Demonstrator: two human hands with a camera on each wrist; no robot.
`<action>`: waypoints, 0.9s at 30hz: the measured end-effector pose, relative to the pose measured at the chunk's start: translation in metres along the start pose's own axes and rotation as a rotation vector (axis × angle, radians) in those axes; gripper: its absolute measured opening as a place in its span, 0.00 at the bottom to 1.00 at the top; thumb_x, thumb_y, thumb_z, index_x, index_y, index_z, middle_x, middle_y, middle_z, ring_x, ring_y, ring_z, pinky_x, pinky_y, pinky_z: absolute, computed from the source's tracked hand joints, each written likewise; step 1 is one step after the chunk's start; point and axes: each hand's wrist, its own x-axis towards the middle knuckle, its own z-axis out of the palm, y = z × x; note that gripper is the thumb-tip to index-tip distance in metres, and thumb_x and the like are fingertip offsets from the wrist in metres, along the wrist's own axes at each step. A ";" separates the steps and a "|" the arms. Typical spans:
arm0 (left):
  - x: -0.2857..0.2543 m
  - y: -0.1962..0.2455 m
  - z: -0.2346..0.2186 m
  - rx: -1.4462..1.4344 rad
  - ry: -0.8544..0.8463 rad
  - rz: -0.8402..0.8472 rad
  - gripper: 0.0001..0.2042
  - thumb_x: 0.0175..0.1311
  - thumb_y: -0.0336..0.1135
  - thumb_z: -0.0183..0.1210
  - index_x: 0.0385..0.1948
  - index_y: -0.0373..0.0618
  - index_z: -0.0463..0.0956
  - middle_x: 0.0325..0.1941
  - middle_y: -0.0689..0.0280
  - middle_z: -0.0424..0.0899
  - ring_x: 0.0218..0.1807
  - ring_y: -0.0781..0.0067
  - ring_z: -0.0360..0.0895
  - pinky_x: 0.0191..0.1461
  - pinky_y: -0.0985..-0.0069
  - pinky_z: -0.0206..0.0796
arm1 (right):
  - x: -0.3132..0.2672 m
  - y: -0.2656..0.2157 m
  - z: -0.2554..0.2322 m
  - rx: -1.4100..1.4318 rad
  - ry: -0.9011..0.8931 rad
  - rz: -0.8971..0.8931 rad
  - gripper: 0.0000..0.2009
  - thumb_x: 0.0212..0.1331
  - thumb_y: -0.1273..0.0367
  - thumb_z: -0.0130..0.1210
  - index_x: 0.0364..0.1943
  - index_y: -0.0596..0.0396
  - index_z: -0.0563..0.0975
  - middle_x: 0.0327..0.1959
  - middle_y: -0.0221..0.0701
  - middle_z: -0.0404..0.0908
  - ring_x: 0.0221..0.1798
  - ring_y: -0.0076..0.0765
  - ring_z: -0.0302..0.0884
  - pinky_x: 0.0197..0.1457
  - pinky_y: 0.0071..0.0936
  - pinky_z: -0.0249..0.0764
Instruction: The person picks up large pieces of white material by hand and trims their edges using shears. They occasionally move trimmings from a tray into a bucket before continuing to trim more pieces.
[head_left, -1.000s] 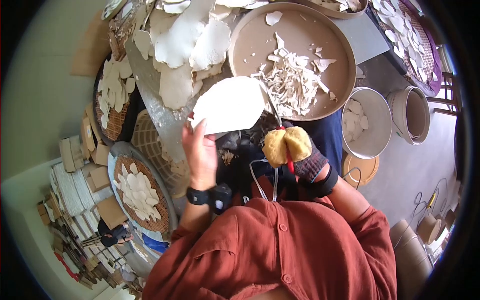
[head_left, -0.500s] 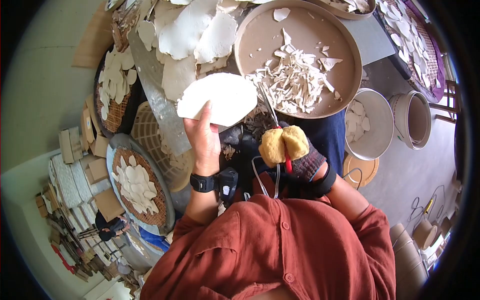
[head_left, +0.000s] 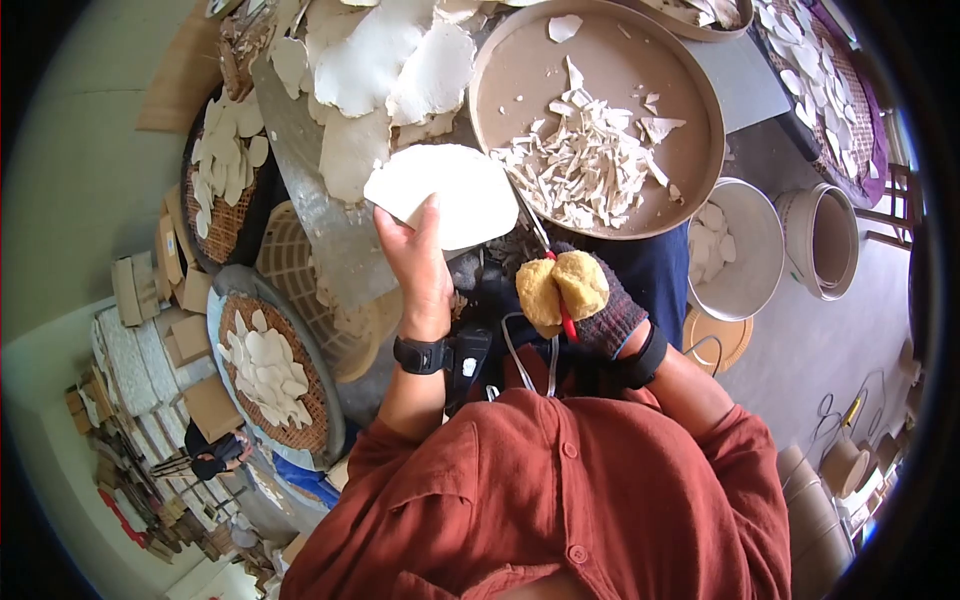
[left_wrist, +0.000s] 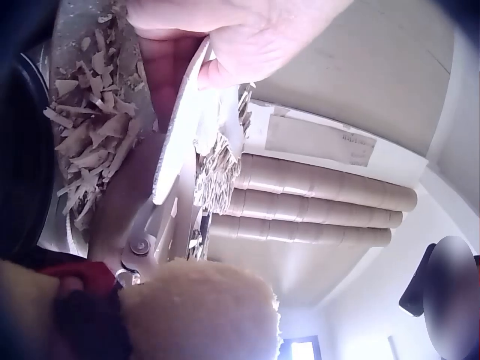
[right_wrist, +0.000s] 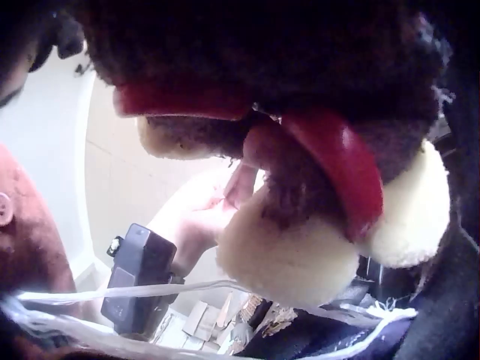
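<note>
In the head view my bare left hand pinches a thin, white, stiff sheet piece by its near left side, thumb on top. The left wrist view shows this sheet edge-on, reaching down to the metal blades. My right hand, in a dark knitted glove, grips red-handled shears. Their blades lie along the right edge of the sheet. Yellow fluffy padding is wrapped around the gloved fingers. From the right wrist, a curved red handle shows under the glove.
A round brown tray beyond the shears holds a heap of white offcuts. Large white sheets are piled on the metal table. Right of my knee stands a white bucket with cut pieces; woven trays lie left.
My left hand first shifted left and turned the sheet, its thumb coming over the near edge. Since then it has moved the sheet back right against the blades. The right hand still holds the shears.
</note>
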 end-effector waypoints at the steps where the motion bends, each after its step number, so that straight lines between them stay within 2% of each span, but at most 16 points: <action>1: 0.000 0.002 0.001 0.007 -0.006 0.008 0.21 0.59 0.22 0.54 0.55 0.36 0.61 0.53 0.60 0.72 0.53 0.71 0.72 0.58 0.73 0.65 | 0.001 0.004 0.002 0.092 0.004 0.013 0.13 0.58 0.70 0.56 0.46 0.59 0.73 0.44 0.34 0.78 0.47 0.31 0.77 0.54 0.30 0.74; 5: 0.001 0.009 0.001 0.010 -0.113 -0.018 0.21 0.60 0.22 0.53 0.55 0.36 0.60 0.53 0.60 0.72 0.53 0.71 0.72 0.58 0.73 0.65 | -0.001 0.002 0.003 0.143 -0.003 -0.031 0.13 0.59 0.71 0.55 0.47 0.61 0.72 0.44 0.36 0.78 0.49 0.34 0.77 0.55 0.32 0.73; 8: -0.002 0.012 0.003 0.008 -0.139 -0.070 0.22 0.60 0.21 0.53 0.56 0.37 0.60 0.53 0.61 0.72 0.54 0.72 0.71 0.58 0.73 0.64 | 0.002 0.000 0.002 0.237 0.024 0.006 0.13 0.55 0.69 0.56 0.44 0.58 0.74 0.42 0.36 0.79 0.47 0.37 0.77 0.53 0.33 0.74; 9: -0.001 0.011 0.004 0.005 -0.128 -0.046 0.23 0.60 0.21 0.53 0.57 0.38 0.59 0.54 0.60 0.71 0.54 0.72 0.70 0.58 0.73 0.64 | 0.002 0.001 0.004 0.169 0.036 -0.021 0.14 0.52 0.66 0.58 0.42 0.54 0.75 0.39 0.35 0.80 0.44 0.38 0.78 0.51 0.32 0.74; 11: 0.000 0.006 0.003 0.001 -0.100 -0.001 0.25 0.59 0.21 0.53 0.60 0.38 0.56 0.55 0.59 0.70 0.55 0.71 0.70 0.59 0.73 0.64 | 0.002 0.001 0.004 -0.148 0.041 -0.146 0.15 0.48 0.63 0.60 0.40 0.50 0.76 0.37 0.34 0.81 0.42 0.39 0.79 0.48 0.31 0.74; 13: -0.002 0.001 0.004 0.028 -0.017 0.020 0.28 0.59 0.21 0.53 0.62 0.39 0.53 0.57 0.58 0.69 0.56 0.70 0.69 0.59 0.72 0.64 | 0.002 -0.010 0.002 -0.648 0.028 -0.344 0.15 0.47 0.63 0.61 0.40 0.50 0.76 0.36 0.34 0.80 0.42 0.39 0.79 0.47 0.31 0.75; 17: -0.003 0.003 0.005 -0.007 0.018 0.055 0.31 0.59 0.21 0.53 0.65 0.40 0.48 0.59 0.57 0.67 0.57 0.67 0.69 0.60 0.71 0.63 | -0.001 -0.002 0.005 -0.001 -0.002 -0.059 0.14 0.49 0.64 0.61 0.41 0.51 0.76 0.39 0.33 0.81 0.43 0.36 0.79 0.48 0.29 0.74; 22: -0.004 0.012 0.004 -0.032 -0.064 0.003 0.32 0.60 0.20 0.52 0.65 0.40 0.46 0.60 0.55 0.66 0.58 0.68 0.68 0.60 0.71 0.64 | 0.004 -0.006 0.012 0.925 -0.033 0.096 0.14 0.58 0.70 0.56 0.46 0.61 0.73 0.44 0.35 0.78 0.48 0.35 0.77 0.54 0.33 0.74; 25: -0.004 0.012 0.000 -0.036 -0.107 -0.031 0.33 0.60 0.20 0.52 0.66 0.39 0.44 0.61 0.55 0.65 0.58 0.68 0.68 0.59 0.72 0.64 | 0.007 -0.011 0.012 0.832 -0.044 0.072 0.13 0.58 0.72 0.55 0.47 0.62 0.72 0.45 0.37 0.78 0.48 0.36 0.78 0.54 0.34 0.75; 27: -0.004 0.007 -0.003 -0.024 -0.079 -0.026 0.32 0.60 0.21 0.52 0.66 0.39 0.45 0.60 0.55 0.66 0.57 0.68 0.69 0.59 0.72 0.65 | 0.005 -0.004 0.011 0.428 -0.046 0.045 0.13 0.59 0.72 0.55 0.47 0.61 0.72 0.45 0.36 0.78 0.48 0.36 0.77 0.54 0.34 0.75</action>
